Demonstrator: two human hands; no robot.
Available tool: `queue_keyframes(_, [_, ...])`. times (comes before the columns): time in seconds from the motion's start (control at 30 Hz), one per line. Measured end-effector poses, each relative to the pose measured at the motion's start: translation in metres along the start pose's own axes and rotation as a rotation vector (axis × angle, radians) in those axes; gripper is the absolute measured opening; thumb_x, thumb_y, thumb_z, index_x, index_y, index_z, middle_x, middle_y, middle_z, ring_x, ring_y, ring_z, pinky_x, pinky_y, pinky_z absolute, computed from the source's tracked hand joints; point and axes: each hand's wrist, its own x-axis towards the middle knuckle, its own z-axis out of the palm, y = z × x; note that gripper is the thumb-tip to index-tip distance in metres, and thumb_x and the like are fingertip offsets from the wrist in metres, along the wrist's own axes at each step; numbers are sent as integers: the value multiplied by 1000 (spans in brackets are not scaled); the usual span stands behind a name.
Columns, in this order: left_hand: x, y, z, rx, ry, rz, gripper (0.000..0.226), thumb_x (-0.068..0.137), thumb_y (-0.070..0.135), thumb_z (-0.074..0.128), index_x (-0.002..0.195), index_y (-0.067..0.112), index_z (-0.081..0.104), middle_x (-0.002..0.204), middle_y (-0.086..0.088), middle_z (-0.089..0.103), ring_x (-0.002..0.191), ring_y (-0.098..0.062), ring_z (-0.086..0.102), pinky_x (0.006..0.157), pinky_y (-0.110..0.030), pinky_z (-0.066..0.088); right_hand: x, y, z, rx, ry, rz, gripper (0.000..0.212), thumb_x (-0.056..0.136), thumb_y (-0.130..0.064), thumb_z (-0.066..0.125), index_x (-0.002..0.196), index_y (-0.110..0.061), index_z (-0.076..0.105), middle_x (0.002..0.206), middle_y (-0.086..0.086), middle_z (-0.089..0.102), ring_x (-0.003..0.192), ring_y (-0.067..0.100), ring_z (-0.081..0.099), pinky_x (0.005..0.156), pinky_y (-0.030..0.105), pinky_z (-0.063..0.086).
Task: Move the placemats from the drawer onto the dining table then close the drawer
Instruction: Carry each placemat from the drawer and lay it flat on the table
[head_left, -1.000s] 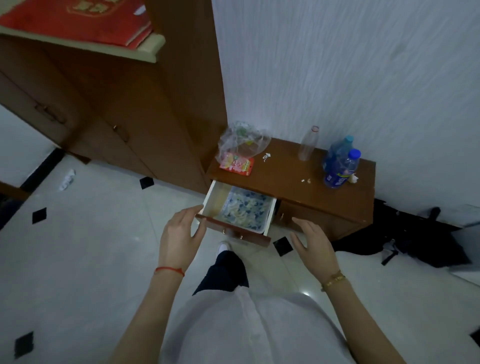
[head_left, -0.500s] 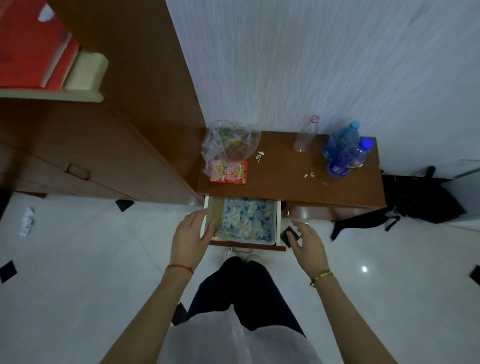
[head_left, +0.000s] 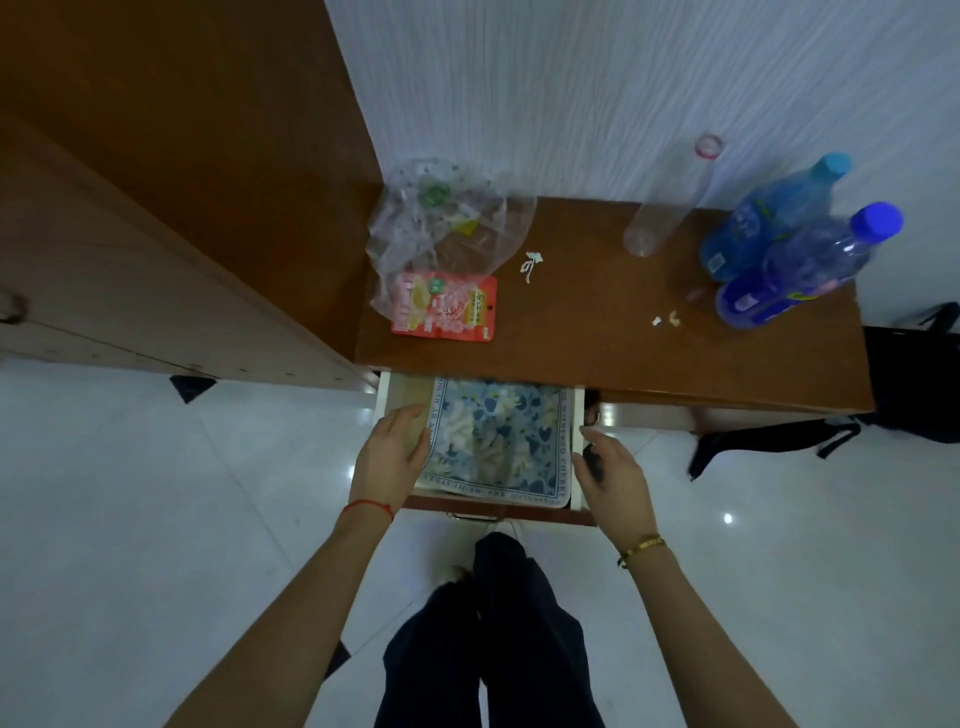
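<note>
both hands have closed in on the drawer (head_left: 576, 447) since a second ago, and the view has swung to look almost straight down into it. left hand (head_left: 392, 457) is now inside the drawer's left side, fingers (head_left: 410, 415) spread and lying flat along the left edge of the placemat (head_left: 493, 441), touching it but not gripping; nothing is pinched yet. right hand (head_left: 613, 473) hovers just outside the right wall of the drawer, fingers loosely curled and apart, holding nothing.

so the left hand is the nearer one, already at the mat, with the mat lying to its right. the right hand has the drawer wall between it and the mat. the mat's long axis seems to run front to back, away from the person, its far end tucked under the table (head_left: 597, 332) top. my read: the coming lift turns on the left fingers getting under that left edge.

the mat itself looks soft and flat, blue and white floral with a dark lettered border. whether more than one lies stacked there, i can't tell. it is still in the drawer, which stands pulled out; no dining table is in view.
</note>
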Motion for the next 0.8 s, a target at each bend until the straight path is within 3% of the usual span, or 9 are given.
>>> queue_keyframes(0.13, [27, -38, 50, 13, -75, -19, 37, 94, 15, 56, 130, 7, 53, 125, -14, 58, 110, -29, 56, 90, -21, 38, 22, 28, 43, 16, 32, -28, 38, 97, -22, 56, 133, -10, 53, 119, 5, 61, 102, 22, 59, 90, 25, 45])
queue_keyframes(0.3, [53, -82, 98, 60, -157, -106, 41, 93, 19, 57, 131, 7, 49, 121, -18, 57, 93, -34, 61, 78, -35, 49, 31, 51, 77, 15, 77, -63, 40, 97, -19, 56, 135, -10, 52, 127, 5, 59, 117, 17, 54, 99, 23, 41])
queue_keyframes(0.43, [63, -102, 121, 51, -222, -216, 42, 92, 18, 58, 130, 3, 49, 125, -22, 53, 101, -37, 58, 83, -38, 48, 31, 59, 91, 15, 103, -73, 40, 96, -18, 56, 136, -12, 52, 125, 5, 60, 116, 15, 52, 98, 16, 37])
queue_keyframes(0.7, [62, -124, 140, 0, -372, -396, 54, 87, 38, 65, 123, 0, 50, 116, -22, 60, 102, -36, 60, 85, -38, 51, 27, 59, 94, 27, 168, -84, 38, 94, -16, 61, 130, -9, 56, 121, 6, 62, 112, 20, 58, 98, 30, 47])
queue_keyframes(0.8, [64, -124, 137, -20, -364, -432, 52, 86, 27, 69, 124, -3, 50, 121, -21, 59, 108, -35, 58, 89, -34, 47, 26, 57, 93, 26, 164, -76, 38, 94, -16, 61, 130, -9, 56, 122, 6, 62, 111, 20, 58, 98, 29, 47])
